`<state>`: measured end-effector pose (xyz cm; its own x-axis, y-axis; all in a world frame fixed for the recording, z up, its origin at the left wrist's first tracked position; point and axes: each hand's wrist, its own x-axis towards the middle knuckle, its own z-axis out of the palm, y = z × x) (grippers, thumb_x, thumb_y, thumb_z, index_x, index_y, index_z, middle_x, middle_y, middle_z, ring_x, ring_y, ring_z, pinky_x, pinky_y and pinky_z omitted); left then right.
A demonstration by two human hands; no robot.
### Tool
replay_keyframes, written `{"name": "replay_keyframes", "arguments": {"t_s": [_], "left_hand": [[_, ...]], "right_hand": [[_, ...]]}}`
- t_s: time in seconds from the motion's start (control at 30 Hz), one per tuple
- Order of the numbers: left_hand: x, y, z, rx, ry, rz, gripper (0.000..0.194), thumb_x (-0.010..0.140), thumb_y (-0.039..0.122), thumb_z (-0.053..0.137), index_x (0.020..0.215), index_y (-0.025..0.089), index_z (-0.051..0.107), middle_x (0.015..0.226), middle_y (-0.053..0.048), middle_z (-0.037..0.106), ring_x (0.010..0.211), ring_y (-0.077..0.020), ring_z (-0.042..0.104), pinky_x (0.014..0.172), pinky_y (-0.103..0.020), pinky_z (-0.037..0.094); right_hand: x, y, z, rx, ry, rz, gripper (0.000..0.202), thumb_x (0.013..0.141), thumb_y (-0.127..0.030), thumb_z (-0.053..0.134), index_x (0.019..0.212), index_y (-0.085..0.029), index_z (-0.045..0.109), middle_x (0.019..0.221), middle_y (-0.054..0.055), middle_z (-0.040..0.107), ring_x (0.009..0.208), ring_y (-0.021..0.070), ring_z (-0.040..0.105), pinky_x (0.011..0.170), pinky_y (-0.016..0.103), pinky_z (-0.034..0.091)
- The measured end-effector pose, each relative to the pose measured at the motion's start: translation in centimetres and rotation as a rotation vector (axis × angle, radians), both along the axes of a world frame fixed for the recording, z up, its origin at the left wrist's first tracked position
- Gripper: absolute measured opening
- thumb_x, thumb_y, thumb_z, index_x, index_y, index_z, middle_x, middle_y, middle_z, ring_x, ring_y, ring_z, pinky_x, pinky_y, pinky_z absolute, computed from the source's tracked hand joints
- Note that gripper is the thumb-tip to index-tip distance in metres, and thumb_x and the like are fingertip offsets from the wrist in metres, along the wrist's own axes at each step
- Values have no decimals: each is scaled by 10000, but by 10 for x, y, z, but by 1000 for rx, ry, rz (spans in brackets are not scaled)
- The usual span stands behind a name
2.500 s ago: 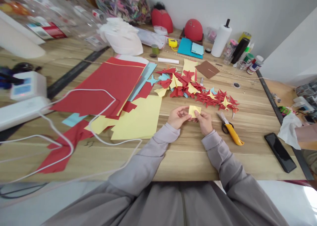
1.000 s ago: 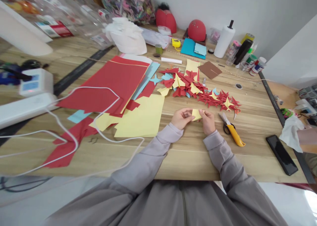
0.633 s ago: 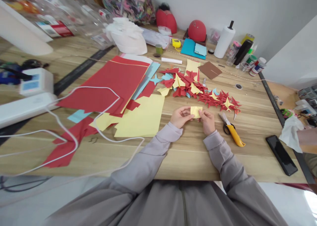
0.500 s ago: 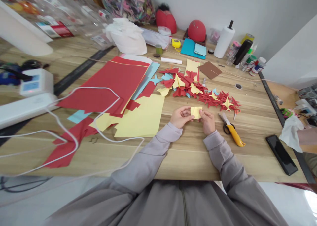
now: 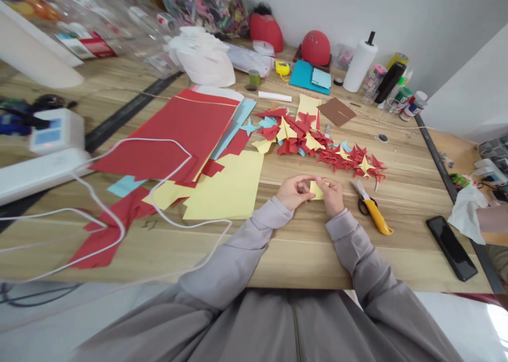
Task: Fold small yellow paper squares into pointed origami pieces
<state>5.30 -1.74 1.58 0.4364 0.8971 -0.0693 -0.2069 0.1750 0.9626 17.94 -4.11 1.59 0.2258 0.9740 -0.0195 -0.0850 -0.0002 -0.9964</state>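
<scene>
A small yellow square of paper (image 5: pixel 316 189) is held between my two hands above the wooden table. My left hand (image 5: pixel 294 191) pinches its left side between thumb and fingers. On the other side my right hand (image 5: pixel 332 195) grips it, with the thumb lying across its face and covering part of it. Just beyond the hands lies a pile of folded paper stars (image 5: pixel 331 153), mostly red with some yellow and light blue. Beside my right hand rest a yellow-handled cutter (image 5: pixel 377 215) and dark-handled scissors (image 5: pixel 362 205), partly overlapping.
Red paper sheets (image 5: pixel 170 134) and a large yellow sheet (image 5: pixel 228 190) lie at the left, crossed by a white cable (image 5: pixel 198 225). A black phone (image 5: pixel 451 248) lies at the right. Bottles (image 5: pixel 413 107) and a white roll (image 5: pixel 360 65) stand at the back.
Both hands have come slightly nearer to me and closer together. My right thumb and fingers now cover more of the yellow paper, and my left fingers reach over its top edge.
</scene>
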Motion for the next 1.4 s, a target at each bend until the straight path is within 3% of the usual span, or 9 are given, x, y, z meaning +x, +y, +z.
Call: {"name": "replay_keyframes", "arguments": {"t_s": [0.23, 0.5, 0.73, 1.0, 1.23, 1.4], "left_hand": [[0, 2, 0, 0, -68, 18, 507, 505, 173, 755, 974, 85, 586, 572, 27, 594, 480, -93, 570, 474, -216, 483], [-6, 14, 0, -111, -167, 180, 523, 483, 221, 777, 958, 103, 593, 616, 21, 625, 512, -101, 592, 543, -253, 515], [-5, 12, -1, -173, -209, 155, 586, 435, 198, 795, 981, 108, 600, 641, 0, 657, 551, -126, 620, 641, -311, 539], [-5, 13, 2, -203, -248, 76, 536, 441, 181, 785, 944, 104, 617, 593, -5, 655, 551, -135, 630, 550, -246, 520], [-9, 14, 3, -243, -302, 125, 452, 492, 143, 739, 928, 118, 622, 730, -46, 684, 621, -149, 648, 634, -291, 537], [-5, 13, 4, -229, -257, 137, 438, 502, 219, 760, 900, 107, 616, 692, -36, 674, 567, -140, 629, 585, -289, 525]], "right_hand": [[3, 3, -6, 28, 74, -67, 322, 683, -437, 619, 541, -158, 543, 489, -50, 452, 447, 59, 365, 428, 204, 292], [3, 6, -3, 24, 90, -46, 333, 642, -434, 663, 525, -180, 481, 442, -67, 443, 397, 63, 387, 416, 214, 368], [6, 6, -6, 4, 32, -130, 359, 651, -471, 647, 529, -173, 489, 397, -69, 446, 348, 54, 383, 374, 202, 302], [6, 6, -6, -25, 93, -132, 356, 629, -464, 665, 530, -169, 494, 359, -72, 442, 306, 49, 354, 339, 199, 272], [8, 10, -10, 14, 123, -181, 351, 636, -455, 661, 545, -176, 467, 426, -77, 439, 346, 49, 380, 356, 199, 285], [6, 9, -7, 6, 78, -164, 349, 632, -453, 662, 541, -181, 464, 445, -77, 441, 355, 50, 384, 361, 204, 304]]}}
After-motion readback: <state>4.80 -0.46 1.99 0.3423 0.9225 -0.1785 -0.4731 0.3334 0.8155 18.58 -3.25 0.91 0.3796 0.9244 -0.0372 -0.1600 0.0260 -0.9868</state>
